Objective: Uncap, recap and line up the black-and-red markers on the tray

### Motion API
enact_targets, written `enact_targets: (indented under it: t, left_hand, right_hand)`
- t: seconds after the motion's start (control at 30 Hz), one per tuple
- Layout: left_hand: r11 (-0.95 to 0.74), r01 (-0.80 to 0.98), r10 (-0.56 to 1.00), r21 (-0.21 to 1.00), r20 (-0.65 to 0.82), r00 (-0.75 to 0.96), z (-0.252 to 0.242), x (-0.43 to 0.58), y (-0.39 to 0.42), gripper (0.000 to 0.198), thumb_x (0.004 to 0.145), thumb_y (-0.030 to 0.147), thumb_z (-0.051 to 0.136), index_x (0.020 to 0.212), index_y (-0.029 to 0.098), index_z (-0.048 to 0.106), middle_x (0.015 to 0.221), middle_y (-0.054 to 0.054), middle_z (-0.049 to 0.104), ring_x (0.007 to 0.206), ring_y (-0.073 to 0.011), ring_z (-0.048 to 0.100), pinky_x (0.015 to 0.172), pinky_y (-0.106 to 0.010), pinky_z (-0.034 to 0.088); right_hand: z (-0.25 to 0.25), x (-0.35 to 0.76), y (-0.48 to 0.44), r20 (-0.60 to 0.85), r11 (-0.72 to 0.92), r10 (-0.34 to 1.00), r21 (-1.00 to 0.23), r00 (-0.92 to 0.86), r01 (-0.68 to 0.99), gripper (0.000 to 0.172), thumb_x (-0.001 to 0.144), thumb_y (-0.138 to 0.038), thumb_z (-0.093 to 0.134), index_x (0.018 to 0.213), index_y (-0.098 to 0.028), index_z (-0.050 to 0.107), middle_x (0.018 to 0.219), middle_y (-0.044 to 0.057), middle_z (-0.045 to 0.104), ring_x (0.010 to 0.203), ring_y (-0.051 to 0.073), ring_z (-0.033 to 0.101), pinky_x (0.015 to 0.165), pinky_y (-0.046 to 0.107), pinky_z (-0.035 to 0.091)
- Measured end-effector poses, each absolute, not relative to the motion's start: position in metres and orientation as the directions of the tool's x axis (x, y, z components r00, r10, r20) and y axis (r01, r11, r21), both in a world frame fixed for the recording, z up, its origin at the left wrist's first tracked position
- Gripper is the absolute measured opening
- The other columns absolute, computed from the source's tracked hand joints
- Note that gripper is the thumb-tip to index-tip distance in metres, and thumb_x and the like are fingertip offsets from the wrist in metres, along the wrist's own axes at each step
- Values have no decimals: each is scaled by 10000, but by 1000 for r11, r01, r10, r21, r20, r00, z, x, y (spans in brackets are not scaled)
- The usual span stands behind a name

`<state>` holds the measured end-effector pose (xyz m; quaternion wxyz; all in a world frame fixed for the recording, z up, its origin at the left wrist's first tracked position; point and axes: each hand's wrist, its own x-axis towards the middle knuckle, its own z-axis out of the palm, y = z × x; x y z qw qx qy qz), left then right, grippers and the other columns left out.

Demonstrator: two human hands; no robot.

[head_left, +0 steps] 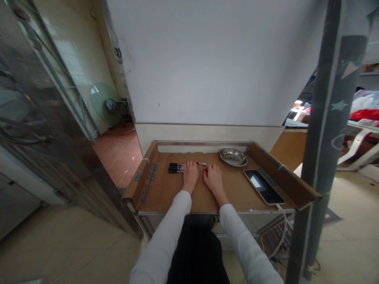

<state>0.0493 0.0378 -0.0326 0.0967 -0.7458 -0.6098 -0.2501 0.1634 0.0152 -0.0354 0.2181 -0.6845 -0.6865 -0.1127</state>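
Here: blue cardboard lettering point(152, 172), illegible | hands point(191, 172) point(212, 176) near black pens point(176, 167), fingers bent, grip unclear

This looks like a workshop or a workshop's back room; its trade cannot be told. At 6 o'clock stands a metal-framed bench point(204, 143) lined with printed cardboard point(233, 193), its sides folded up, against a plain wall point(222, 63) at 12. A grey post point(322, 138) rises at 3 o'clock, with bundles point(365, 114) heaped on a surface beyond it. Bare tiles point(352, 225) lie at 4, reddish flooring point(114, 152) at 9.
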Motion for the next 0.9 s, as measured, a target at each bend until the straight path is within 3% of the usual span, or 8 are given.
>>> enact_targets:
  t: [0.23,0.4,0.73,0.9]
  left_hand:
    - [-225,962,868,154,480,126,-34,48,40,220,903,174,363,1013,142,551,1025,-112,574,984,-242,491,856,-380,379]
    - [-287,943,879,169,437,189,-35,46,39,202,915,253,392,1002,167,553,1057,-102,574,989,-243,492,846,-389,372]
    - [-487,830,836,272,418,354,-33,41,37,162,921,231,400,967,188,550,1047,-53,621,1017,-196,507,857,-349,353]
    - [-504,812,824,295,448,348,-30,41,35,181,932,212,364,997,192,531,1035,-50,627,1008,-166,530,865,-310,367]
  right_hand:
    - [-36,166,15,439,-44,893,-140,102,989,195,871,-259,422,928,-135,561,990,129,568,935,241,480,769,326,316]
    - [-34,167,14,425,-1,904,-125,54,992,206,899,-272,409,916,-150,574,977,118,590,915,226,486,761,318,305]
    - [-29,170,13,418,105,908,-225,-1,969,209,917,-233,390,946,-176,589,937,87,652,905,207,534,768,303,302]
    - [-27,171,12,417,196,905,-238,-82,951,226,915,-227,394,985,-184,605,968,71,658,916,198,540,784,289,317]
